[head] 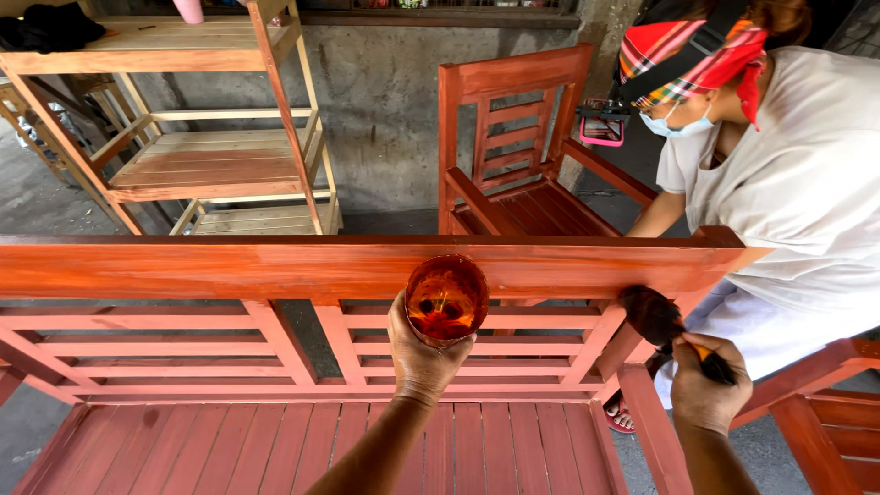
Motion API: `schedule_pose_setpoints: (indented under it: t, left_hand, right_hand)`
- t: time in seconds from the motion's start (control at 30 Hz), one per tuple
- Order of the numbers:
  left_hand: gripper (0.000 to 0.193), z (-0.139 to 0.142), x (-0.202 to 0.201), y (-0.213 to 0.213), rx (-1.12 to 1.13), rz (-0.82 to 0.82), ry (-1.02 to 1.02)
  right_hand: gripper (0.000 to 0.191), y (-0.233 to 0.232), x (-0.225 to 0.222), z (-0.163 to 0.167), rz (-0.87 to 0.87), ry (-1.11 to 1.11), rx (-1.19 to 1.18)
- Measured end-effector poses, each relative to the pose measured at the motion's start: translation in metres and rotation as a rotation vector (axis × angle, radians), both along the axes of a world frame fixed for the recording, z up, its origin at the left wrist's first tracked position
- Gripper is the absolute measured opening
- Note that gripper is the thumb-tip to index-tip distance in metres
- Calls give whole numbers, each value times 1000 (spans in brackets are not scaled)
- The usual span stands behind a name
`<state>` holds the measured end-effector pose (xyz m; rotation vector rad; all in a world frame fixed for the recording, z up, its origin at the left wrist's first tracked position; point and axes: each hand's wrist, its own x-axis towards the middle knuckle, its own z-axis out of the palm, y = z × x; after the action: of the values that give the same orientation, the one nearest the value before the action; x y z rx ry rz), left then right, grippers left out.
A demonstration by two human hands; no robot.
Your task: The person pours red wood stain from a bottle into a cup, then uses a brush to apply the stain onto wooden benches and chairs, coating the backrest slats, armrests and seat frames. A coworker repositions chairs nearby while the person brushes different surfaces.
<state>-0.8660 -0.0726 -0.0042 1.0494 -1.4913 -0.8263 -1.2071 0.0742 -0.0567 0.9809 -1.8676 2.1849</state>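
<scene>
Both hands full: left hand [423, 353] grips stain-filled clear plastic cup [446, 299], right hand [704, 383] clenches dark-bristled brush [662, 323]; best with long, even strokes along red-stained wooden bench [275, 268].

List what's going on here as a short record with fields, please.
Left hand: holds a stain-smeared cup
Right hand: grips a dark brush, bristles against the bench
Bench: slatted wood, stained reddish
Behind: a stained chair and bare wooden shelves
Nearby: another person at the bench's right end
</scene>
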Motion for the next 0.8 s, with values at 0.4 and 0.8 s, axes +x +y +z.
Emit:
schedule_pose_setpoints:
  t: [0.4,0.8]
  left_hand:
    - [104,-2,3,4,-29,6,-14]
    - [101,1,56,-4,-67,56,25]
  right_hand:
    - [22,-28,10,-1,-3,-221,-206]
    - [26,-54,28,6,-89,-325,-272]
